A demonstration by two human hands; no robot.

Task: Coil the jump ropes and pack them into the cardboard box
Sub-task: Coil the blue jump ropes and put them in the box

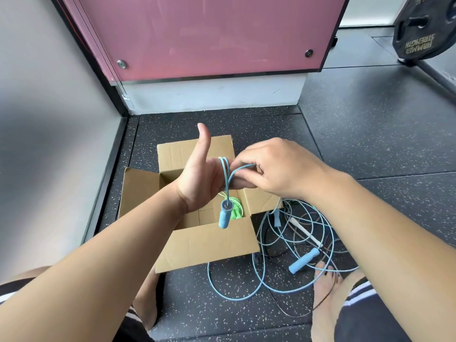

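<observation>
while blue rope (pixel 225 174) wraps l hand (pixel 201 177), r hand (pixel 274 166) pinches it.

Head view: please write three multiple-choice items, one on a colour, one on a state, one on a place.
1. The rope looped over the left hand is: A red, B blue, C white.
2. The right hand: A lies flat, B holds nothing, C pinches that rope.
3. The green rope lies: A in the box, B in the right hand, C round the left hand.
Key: 1 B, its strands are light blue; 2 C, it closes on a strand; 3 A, it shows between the open flaps.
</observation>
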